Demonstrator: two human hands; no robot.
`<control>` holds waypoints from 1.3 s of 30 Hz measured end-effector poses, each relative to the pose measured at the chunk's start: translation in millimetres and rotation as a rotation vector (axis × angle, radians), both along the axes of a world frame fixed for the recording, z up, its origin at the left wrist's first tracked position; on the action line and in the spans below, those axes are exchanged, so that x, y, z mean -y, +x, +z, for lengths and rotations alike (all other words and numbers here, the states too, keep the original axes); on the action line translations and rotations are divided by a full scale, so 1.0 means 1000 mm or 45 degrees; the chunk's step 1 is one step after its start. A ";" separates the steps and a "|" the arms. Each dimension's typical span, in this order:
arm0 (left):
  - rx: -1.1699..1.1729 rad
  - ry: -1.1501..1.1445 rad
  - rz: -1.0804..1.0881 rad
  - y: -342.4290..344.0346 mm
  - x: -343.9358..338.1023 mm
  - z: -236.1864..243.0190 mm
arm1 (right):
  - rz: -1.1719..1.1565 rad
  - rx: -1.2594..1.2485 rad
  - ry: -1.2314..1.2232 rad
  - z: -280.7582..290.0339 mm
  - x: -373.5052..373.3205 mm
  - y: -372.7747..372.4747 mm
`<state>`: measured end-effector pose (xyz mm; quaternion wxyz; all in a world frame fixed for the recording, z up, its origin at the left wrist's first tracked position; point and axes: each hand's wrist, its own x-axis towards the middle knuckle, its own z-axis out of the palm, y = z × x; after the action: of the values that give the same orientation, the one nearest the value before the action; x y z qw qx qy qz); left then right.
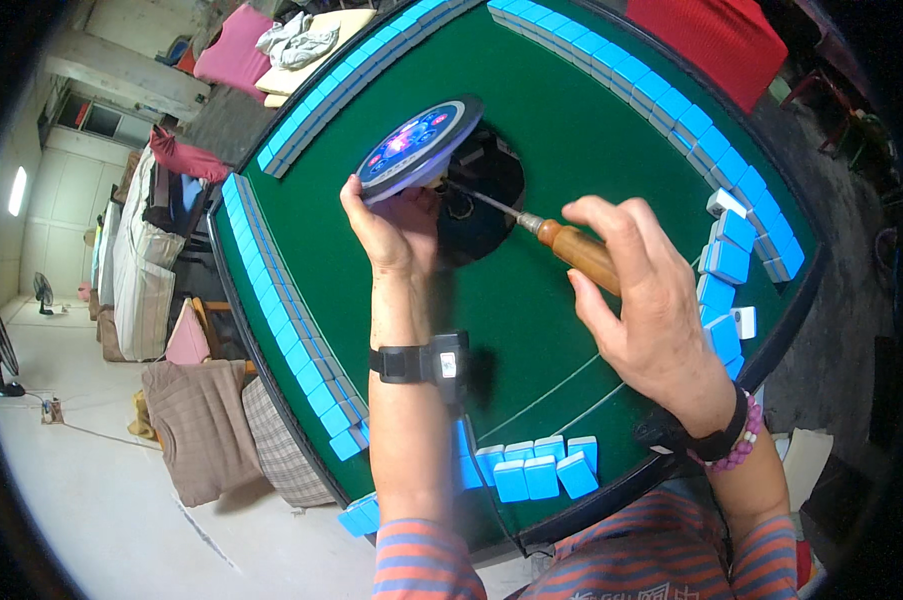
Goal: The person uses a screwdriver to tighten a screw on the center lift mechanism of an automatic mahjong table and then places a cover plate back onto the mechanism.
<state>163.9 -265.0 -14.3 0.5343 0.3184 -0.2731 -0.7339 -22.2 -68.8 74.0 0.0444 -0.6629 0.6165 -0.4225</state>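
My left hand (381, 215) grips the edge of a round, lit control panel (406, 142), tilted up over the dark round centre opening (491, 225) of a green felt table (491, 340). My right hand (631, 310) holds a screwdriver with an amber handle (576, 250); its thumb is bent alongside the handle and the index finger arches over it. The thin shaft points up and left beneath the panel, where its tip is too small to make out clearly.
Rows of blue-backed tiles (651, 90) line the table's sides, with loose tiles (526, 477) near the front and right. Around stand padded chairs (191, 420), a red cover (706, 45), stacked furniture (141, 260) and fans (1, 345) at the left.
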 end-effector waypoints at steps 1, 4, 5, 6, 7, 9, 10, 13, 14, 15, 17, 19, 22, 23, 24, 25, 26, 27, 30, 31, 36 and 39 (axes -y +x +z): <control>0.031 -0.001 -0.033 0.005 0.004 -0.005 | 0.001 0.004 0.003 -0.001 0.000 0.001; 0.022 -0.029 -0.041 0.002 0.002 -0.003 | -0.118 0.215 0.199 -0.004 -0.001 0.005; 0.005 -0.019 -0.019 0.000 0.000 0.000 | -0.156 0.266 0.280 -0.004 -0.001 0.006; 0.006 -0.017 -0.023 -0.002 -0.001 0.002 | -0.075 0.104 0.179 -0.006 -0.001 0.005; -0.004 -0.010 -0.014 -0.003 -0.001 0.003 | 0.006 -0.059 0.078 -0.008 -0.001 0.004; -0.008 0.000 -0.001 0.001 -0.001 0.002 | 0.010 -0.149 0.068 -0.004 -0.003 0.003; -0.040 -0.010 -0.069 0.008 0.001 -0.001 | 0.013 -0.036 0.056 -0.006 -0.002 0.003; -0.039 -0.029 -0.121 0.010 0.001 0.001 | -0.052 0.111 0.073 -0.006 -0.001 0.008; -0.001 -0.026 -0.080 0.004 -0.002 0.003 | -0.094 0.108 0.196 -0.009 -0.002 0.009; 0.037 -0.023 -0.039 0.000 -0.004 0.004 | -0.137 0.104 0.318 -0.013 -0.003 0.010; 0.038 -0.012 -0.036 -0.003 -0.004 0.005 | -0.145 0.017 0.146 -0.020 0.000 0.007; 0.045 -0.005 -0.028 -0.002 -0.003 0.006 | -0.218 0.030 0.039 -0.022 0.001 0.005; 0.031 0.031 -0.038 0.004 -0.003 0.008 | -0.158 0.028 0.173 -0.019 -0.004 0.001; 0.022 0.022 -0.038 0.002 -0.003 0.009 | -0.119 -0.016 0.240 -0.020 -0.005 -0.001; 0.012 0.014 -0.038 0.000 -0.004 0.011 | -0.102 0.001 0.323 -0.021 -0.007 -0.001; 0.011 0.018 -0.042 -0.002 -0.006 0.012 | -0.106 0.001 0.326 -0.021 -0.009 -0.001; 0.019 0.028 -0.028 -0.004 -0.008 0.015 | -0.114 -0.018 0.323 -0.019 -0.013 -0.002; 0.027 0.039 -0.013 -0.005 -0.009 0.016 | -0.121 -0.037 0.321 -0.019 -0.018 -0.002; 0.004 0.034 -0.111 0.004 -0.003 0.011 | -0.130 -0.001 0.356 -0.015 -0.037 -0.010; 0.007 0.035 -0.109 0.006 -0.003 0.010 | -0.141 0.025 0.387 -0.015 -0.043 -0.012; -0.026 0.027 -0.134 0.006 -0.004 0.007 | -0.096 -0.121 0.470 -0.020 -0.063 -0.015; 0.002 0.034 -0.091 0.002 -0.011 0.015 | 0.018 -0.233 0.533 -0.023 -0.067 -0.021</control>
<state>165.7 -254.2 0.7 0.5032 0.3161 -0.2749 -0.7558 -43.0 -2.2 51.2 0.1279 -0.6792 0.6875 -0.2230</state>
